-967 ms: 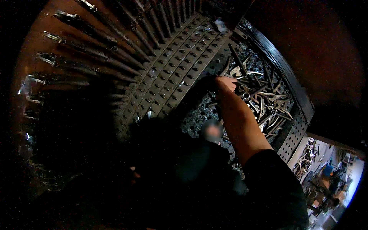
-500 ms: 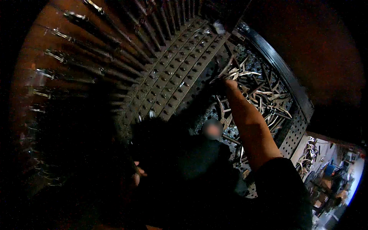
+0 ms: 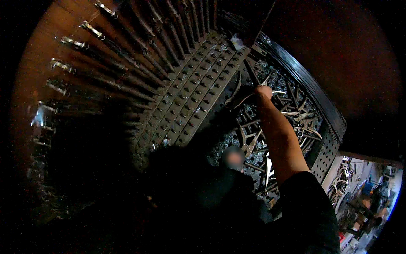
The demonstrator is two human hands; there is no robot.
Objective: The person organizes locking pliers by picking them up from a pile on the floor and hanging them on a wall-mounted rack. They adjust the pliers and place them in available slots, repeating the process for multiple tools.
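Observation:
My right hand (image 3: pixel 264 91) reaches into a heap of metal pieces (image 3: pixel 302 116), long and curved like plier halves. Its fingers are closed, and a dark curved metal piece (image 3: pixel 244 100) sticks out to the left of them, seemingly held. A pale pointed tip shows just above the fist. Low on the left, my left hand (image 3: pixel 150 200) is almost lost in shadow; only a sliver of skin shows and its fingers are hidden. The heap lies on a dark perforated plate (image 3: pixel 323 149).
Left of the heap runs a slatted panel (image 3: pixel 186 93) studded with rows of short pegs. Beyond it, several long rods (image 3: pixel 144 63) fan out, ending in bright metal tips. A dark curved rim (image 3: pixel 300 63) bounds the heap on the right. More metal pieces (image 3: pixel 343 175) lie outside, lower right.
My right hand has moved slightly to the right, with curved pieces now more visible beside it. My left hand has sunk deeper into shadow. The view has shifted a little.

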